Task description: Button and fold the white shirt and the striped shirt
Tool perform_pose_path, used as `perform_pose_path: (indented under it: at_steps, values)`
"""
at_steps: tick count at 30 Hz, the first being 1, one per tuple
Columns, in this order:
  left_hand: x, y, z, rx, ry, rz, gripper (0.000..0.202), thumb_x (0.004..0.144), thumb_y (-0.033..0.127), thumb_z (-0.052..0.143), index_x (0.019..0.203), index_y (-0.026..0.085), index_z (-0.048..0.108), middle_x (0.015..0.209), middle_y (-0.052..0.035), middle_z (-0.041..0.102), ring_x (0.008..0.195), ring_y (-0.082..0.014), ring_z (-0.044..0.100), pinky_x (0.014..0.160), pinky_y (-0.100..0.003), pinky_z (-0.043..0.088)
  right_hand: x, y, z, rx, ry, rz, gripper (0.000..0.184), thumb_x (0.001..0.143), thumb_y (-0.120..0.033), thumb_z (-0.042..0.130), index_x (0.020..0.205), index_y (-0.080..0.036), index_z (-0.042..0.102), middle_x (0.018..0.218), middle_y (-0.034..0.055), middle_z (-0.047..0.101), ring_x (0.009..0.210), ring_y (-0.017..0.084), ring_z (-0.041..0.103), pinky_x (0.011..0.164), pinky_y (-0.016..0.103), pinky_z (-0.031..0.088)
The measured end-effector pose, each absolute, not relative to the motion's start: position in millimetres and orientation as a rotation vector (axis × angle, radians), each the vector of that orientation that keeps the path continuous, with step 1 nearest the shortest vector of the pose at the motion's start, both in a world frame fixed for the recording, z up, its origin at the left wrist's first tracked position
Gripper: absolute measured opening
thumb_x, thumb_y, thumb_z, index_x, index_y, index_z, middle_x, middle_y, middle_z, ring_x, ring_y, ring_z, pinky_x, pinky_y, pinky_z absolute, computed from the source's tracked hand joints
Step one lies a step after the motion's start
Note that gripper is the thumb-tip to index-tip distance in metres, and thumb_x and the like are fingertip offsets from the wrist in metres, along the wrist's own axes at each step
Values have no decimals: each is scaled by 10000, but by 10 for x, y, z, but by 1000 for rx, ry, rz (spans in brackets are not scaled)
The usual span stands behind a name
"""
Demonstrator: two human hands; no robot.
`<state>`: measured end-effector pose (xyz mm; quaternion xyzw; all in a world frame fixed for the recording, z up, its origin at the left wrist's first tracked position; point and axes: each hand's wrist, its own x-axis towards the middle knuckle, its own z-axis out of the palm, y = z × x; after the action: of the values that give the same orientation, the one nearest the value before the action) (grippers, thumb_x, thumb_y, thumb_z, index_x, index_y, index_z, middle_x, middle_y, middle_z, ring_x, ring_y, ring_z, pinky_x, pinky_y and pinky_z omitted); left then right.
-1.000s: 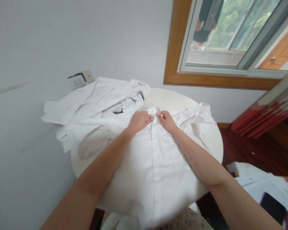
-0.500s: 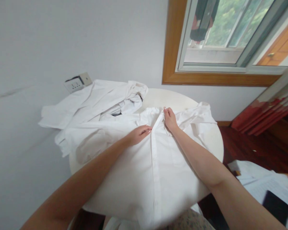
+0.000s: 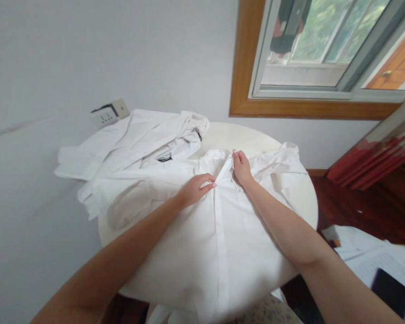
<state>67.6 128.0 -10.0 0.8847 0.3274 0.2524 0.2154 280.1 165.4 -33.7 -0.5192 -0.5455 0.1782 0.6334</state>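
Observation:
A white button-up shirt point(image 3: 219, 243) lies front-up across a round white table point(image 3: 253, 137). Near the collar, my right hand point(image 3: 242, 168) pinches the upper edge of the shirt's button strip and lifts it slightly. My left hand point(image 3: 196, 189) rests on the cloth just left of the strip, fingers together and pointing at it, pressing the shirt down. Both forearms reach over the shirt from the near side.
Another crumpled white garment point(image 3: 138, 148) is heaped at the table's far left against the wall, below a wall socket point(image 3: 108, 113). A wood-framed window point(image 3: 317, 58) is at upper right. Papers and a dark phone point(image 3: 389, 288) lie at lower right over a dark wooden floor.
My hands were together at the collar. The left hand has slid down and left along the button strip, while the right hand has moved up and raised the strip's top edge.

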Motion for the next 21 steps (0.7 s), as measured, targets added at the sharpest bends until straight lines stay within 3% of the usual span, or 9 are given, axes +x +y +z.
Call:
perform_pose_path:
  at_steps: [15, 21]
  values:
    - [697, 1229, -209, 2665, 1045, 884, 254, 927, 363, 478, 931, 208, 678, 931, -38, 724, 884, -186, 639, 846, -318, 437, 2785, 1647, -352, -1214, -1271, 409, 376, 923, -527, 371, 699, -227, 405, 629, -44, 391, 641, 137, 396, 627, 259, 339]
    - [650, 1256, -69, 2849, 842, 629, 292, 932, 358, 439, 883, 210, 686, 880, -56, 695, 888, -184, 607, 925, -357, 399, 2923, 1744, -381, -1227, -1105, 345, 390, 925, -547, 350, 709, -226, 399, 658, -44, 393, 672, 137, 404, 661, 262, 337]
